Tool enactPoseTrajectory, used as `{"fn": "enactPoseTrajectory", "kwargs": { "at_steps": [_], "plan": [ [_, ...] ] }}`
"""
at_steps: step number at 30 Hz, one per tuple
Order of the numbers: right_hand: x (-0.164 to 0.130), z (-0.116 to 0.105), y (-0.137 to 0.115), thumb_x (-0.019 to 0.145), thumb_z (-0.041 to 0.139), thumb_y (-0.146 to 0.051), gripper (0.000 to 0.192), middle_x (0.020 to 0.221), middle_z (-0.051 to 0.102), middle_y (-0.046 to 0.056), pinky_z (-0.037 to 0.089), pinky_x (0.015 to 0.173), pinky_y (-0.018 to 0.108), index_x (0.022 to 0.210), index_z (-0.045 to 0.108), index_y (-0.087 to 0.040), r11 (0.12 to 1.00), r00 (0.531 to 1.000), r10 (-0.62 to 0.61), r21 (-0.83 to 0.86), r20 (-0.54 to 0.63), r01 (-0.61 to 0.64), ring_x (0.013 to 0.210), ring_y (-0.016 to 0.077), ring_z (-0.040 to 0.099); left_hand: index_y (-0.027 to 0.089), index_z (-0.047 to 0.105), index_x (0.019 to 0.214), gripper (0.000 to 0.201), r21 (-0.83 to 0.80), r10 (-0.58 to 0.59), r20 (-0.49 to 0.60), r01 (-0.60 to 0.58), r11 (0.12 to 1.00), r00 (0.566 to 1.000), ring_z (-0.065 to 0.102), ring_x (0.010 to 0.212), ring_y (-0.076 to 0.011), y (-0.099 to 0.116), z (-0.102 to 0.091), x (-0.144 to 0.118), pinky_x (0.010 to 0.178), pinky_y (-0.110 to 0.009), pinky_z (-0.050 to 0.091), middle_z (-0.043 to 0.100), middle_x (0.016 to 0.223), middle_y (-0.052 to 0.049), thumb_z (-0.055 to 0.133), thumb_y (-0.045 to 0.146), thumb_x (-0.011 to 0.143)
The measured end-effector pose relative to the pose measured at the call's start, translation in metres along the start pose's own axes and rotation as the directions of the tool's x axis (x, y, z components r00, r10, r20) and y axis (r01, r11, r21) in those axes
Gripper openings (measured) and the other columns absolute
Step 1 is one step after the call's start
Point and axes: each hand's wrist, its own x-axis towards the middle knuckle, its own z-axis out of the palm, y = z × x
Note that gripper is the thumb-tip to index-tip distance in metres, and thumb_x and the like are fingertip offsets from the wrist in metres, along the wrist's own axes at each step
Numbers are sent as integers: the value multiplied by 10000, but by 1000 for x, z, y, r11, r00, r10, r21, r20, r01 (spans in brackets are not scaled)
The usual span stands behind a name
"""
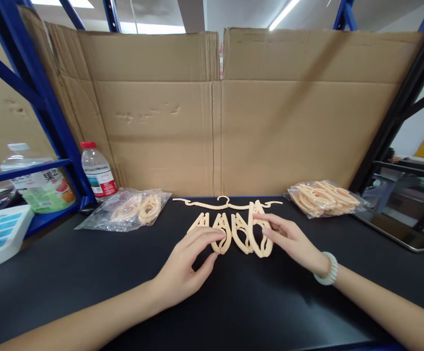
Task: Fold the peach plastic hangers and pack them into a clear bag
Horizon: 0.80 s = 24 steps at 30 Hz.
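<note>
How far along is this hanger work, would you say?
Seemingly early on. Done: one hanger bar lies flat on the black table, with four clips lined up below it. In hand: the left hand fingers a clip and the right hand touches another clip. Left: the left bag holds a few pieces, and the right bag looks full.

Bright ceiling strip light [284,13], soft shadows, edges bowed by wide lens.
</note>
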Motion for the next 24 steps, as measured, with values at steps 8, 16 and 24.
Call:
{"fn": "enactPoseTrajectory", "kwargs": {
  "at_steps": [8, 16, 24],
  "plan": [
    [6, -8, 26, 911, 484, -461, 376, 1155, 589, 92, 381, 1006, 481, 1187, 584, -226, 912, 999, -38, -408, 5, 37, 1102, 277, 523, 305, 545, 1287, 410, 321, -118, 286, 21, 947, 951, 373, 1333, -331, -12, 4, -5, 1115, -636, 72, 489, 1415, -72, 547, 336, 879],
    [2, -2, 21, 939, 388, -551, 578, 1468, 365, 135, 213, 1091, 599, 1419, 375, -229, 816, 986, 89, -577, 144, 10, 1385, 335, 240, 312, 356, 1447, 558, 357, -141, 383, -5, 934, 913, 241, 1403, -375, -14, 5, -9, 1090, -668, 37, 349, 1515, -107, 491, 426, 918],
    [-9, 10, 9, 942, 361, -602, 672, 1584, 72, 37, 130, 1131, 574, 1510, 157, -308, 696, 941, 52, -688, 335, 207, 1443, 297, -3, 339, 327, 1454, 554, 371, -105, 422, -66, 926, 901, 205, 1418, -366, -11, 3, -9, 1093, -677, 36, 295, 1543, -60, 464, 465, 933]
  ]
}}
